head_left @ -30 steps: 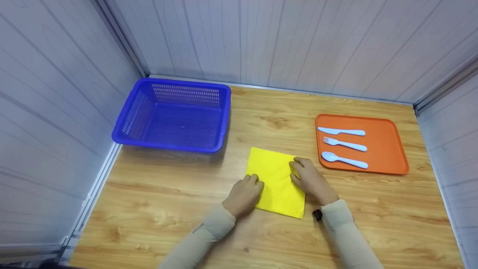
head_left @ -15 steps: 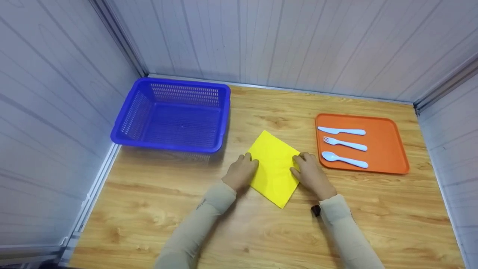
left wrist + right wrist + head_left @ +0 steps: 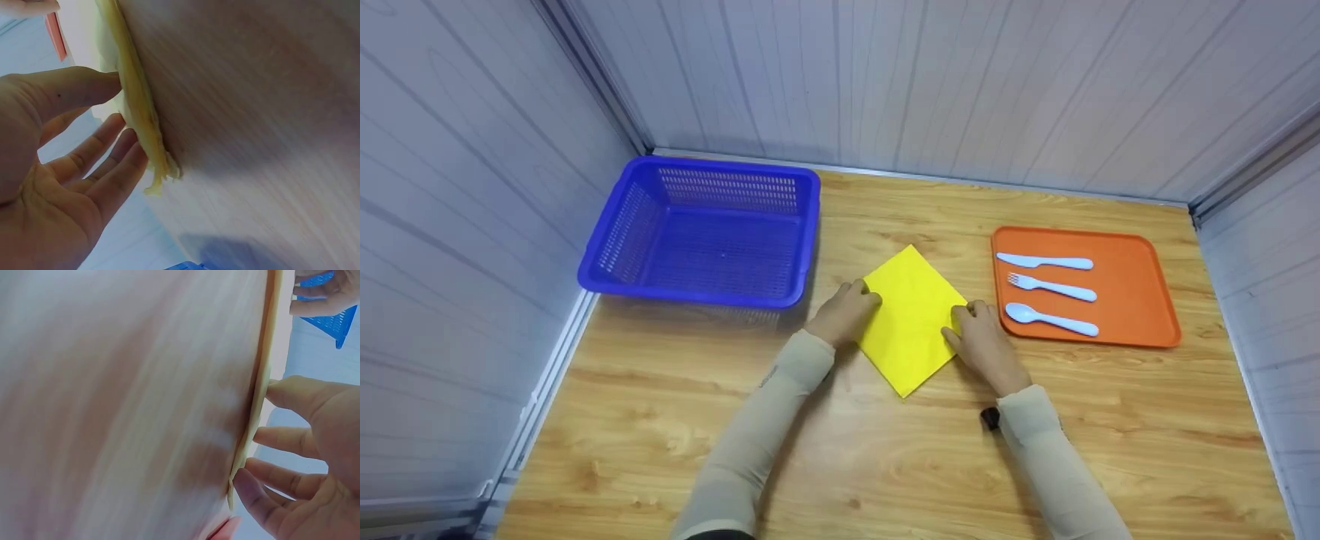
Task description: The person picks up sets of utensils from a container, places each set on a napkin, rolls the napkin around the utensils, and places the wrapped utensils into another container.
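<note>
A folded yellow cloth (image 3: pixel 913 319) lies on the wooden table, turned so that one corner points away and one toward me. My left hand (image 3: pixel 841 313) touches its left corner with the fingertips. At the opposite corner, the fingers of my right hand (image 3: pixel 982 341) rest on the cloth. In the left wrist view the layered edge of the cloth (image 3: pixel 138 101) runs along the thumb and fingertips of my fairly straight left hand (image 3: pixel 62 169). The right wrist view has the cloth's thin edge (image 3: pixel 260 396) against the spread fingertips of my right hand (image 3: pixel 320 444).
A blue plastic basket (image 3: pixel 802 247) stands at the back left. On the right is an orange tray (image 3: pixel 1132 292) bearing a white knife (image 3: pixel 1046 262), fork (image 3: pixel 1054 288) and spoon (image 3: pixel 1054 321). Panel walls (image 3: pixel 870 82) border the table.
The yellow cloth has turned clockwise and shifted away from me. My left hand has moved forward with its corner, while my right hand has moved slightly forward.
</note>
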Tool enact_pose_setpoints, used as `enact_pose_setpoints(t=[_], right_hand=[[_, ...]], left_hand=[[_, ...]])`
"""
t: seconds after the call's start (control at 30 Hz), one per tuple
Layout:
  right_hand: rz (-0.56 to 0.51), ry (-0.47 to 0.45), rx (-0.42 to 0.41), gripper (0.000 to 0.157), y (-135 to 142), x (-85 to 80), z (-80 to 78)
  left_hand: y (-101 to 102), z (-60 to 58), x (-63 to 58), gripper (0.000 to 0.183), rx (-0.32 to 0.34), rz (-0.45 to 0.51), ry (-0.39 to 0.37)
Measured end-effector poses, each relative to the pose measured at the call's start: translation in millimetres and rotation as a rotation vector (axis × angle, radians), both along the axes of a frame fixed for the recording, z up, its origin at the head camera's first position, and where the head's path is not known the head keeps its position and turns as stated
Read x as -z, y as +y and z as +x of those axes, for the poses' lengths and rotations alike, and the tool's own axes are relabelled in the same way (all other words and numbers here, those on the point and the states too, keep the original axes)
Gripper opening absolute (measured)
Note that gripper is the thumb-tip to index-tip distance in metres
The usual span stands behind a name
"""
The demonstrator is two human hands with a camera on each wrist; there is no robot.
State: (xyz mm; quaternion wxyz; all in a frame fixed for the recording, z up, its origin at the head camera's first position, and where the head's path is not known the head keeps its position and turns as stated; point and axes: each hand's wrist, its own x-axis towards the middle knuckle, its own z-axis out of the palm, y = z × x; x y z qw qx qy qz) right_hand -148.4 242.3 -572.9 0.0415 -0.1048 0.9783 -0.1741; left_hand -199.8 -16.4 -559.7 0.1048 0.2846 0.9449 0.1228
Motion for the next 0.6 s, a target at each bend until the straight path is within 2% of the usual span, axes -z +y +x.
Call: enact_pose_setpoints(t=[0.3,0.6], right_hand=[[-0.028,-0.036,0.034,0.044,-0.1,-0.1,-1.6],[-0.052,-0.01,0.035,0.041,0.6,1.7,-1.5]], left_hand=[[-0.6,-6.5,-1.3,0.039,0.003,0.025,-0.03],[-1.8,-5.5,0.6,0.035,0.025,0.0,0.012]])
